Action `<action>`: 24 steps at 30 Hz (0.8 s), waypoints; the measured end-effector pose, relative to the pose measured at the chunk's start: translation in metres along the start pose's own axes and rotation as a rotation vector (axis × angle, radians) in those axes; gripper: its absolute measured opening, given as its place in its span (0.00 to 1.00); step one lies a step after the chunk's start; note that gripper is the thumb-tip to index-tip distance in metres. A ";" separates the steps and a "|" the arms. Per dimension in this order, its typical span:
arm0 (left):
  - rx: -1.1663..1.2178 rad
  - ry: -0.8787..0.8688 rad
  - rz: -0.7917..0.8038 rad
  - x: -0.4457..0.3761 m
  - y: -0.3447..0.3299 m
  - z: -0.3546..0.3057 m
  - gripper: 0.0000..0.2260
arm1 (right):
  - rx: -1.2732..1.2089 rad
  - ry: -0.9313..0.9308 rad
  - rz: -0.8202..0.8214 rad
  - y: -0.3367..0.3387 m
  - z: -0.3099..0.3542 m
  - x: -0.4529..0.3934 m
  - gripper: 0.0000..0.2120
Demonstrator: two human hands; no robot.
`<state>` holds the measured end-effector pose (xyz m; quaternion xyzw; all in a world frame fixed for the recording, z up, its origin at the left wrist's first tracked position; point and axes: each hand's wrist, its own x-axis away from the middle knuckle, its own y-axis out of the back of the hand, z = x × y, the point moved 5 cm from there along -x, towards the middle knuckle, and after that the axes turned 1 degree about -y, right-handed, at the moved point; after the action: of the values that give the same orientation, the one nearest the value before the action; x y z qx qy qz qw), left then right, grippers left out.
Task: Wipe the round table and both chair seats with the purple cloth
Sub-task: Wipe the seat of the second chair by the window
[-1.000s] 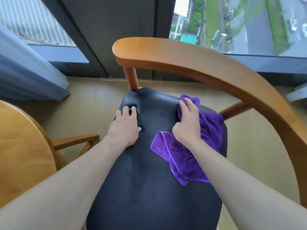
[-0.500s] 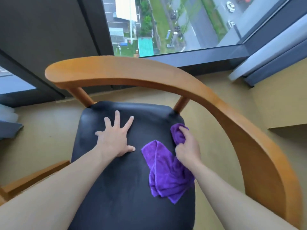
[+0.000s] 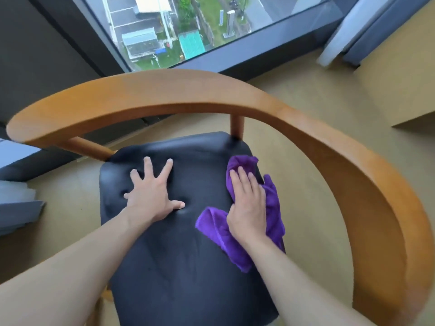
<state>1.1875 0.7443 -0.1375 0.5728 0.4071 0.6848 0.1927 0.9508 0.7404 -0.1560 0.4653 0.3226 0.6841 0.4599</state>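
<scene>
A wooden chair with a curved backrest [image 3: 306,123] has a black padded seat [image 3: 179,267] below me. My left hand [image 3: 150,196] lies flat on the seat's far left part with fingers spread, pressing the cushion. My right hand [image 3: 247,205] presses flat, fingers straight, on the crumpled purple cloth [image 3: 273,208] at the seat's right side near the back corner. Cloth folds stick out ahead of the fingers and behind the wrist. The round table is out of view.
The backrest rail curves round the seat's far and right sides. A floor-length window [image 3: 188,31] stands just behind the chair. Grey curtains hang at the upper right [image 3: 367,27] and lie at the left [image 3: 16,208]. Beige floor surrounds the chair.
My right hand has flattened on the cloth and slid it toward the seat's back right corner. My left hand stays spread on the seat. The view has swung right; the table left view.
</scene>
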 end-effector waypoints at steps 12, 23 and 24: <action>0.044 -0.008 -0.039 -0.003 -0.007 0.002 0.54 | -0.090 0.041 -0.107 0.018 0.006 -0.085 0.27; 0.050 -0.003 -0.070 -0.003 -0.010 0.004 0.55 | 0.121 -0.023 -0.095 0.013 -0.007 -0.007 0.18; 0.052 0.000 -0.073 -0.003 -0.011 0.003 0.55 | 0.109 -0.037 -0.065 0.013 -0.006 -0.006 0.16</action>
<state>1.1892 0.7502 -0.1478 0.5626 0.4452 0.6665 0.2026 0.9415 0.7301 -0.1491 0.4916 0.3657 0.6416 0.4616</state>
